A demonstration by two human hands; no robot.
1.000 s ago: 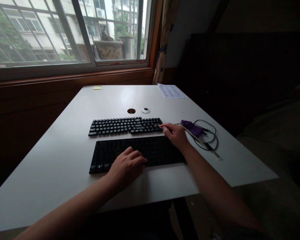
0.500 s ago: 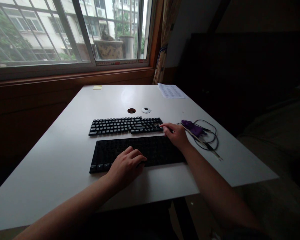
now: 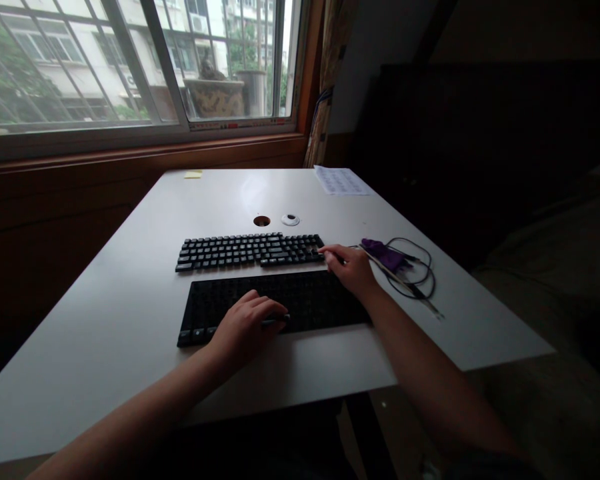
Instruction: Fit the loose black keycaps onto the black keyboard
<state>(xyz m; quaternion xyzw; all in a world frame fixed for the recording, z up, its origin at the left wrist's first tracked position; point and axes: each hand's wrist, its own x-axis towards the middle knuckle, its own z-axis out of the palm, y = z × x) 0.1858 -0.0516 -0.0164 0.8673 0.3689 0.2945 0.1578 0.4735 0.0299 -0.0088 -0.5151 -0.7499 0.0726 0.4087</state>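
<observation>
A black keyboard base point(image 3: 300, 300) lies across the table, mostly stripped of its keycaps; a few remain along its front left edge. Behind it, loose black keycaps point(image 3: 230, 250) are laid out in keyboard order. My left hand point(image 3: 247, 323) is over the front row of the base, its fingers closed on a long dark keycap point(image 3: 276, 320) that looks like the space bar. At the right end of the loose keycaps is my right hand point(image 3: 350, 267), thumb and index finger pinched together on a small keycap, which is mostly hidden by the fingers.
Right of the keyboard lie a purple cloth point(image 3: 383, 253), a coiled black cable point(image 3: 430, 267) and a thin pale stick-like item. Further back are a cable hole point(image 3: 262, 221), its white cover point(image 3: 291, 219), printed sheets point(image 3: 341, 181) and a yellow note point(image 3: 193, 174).
My left hand has shifted slightly left and up, and more of the long keycap shows beneath its fingers. My right hand stays at the loose keycaps' right end.
</observation>
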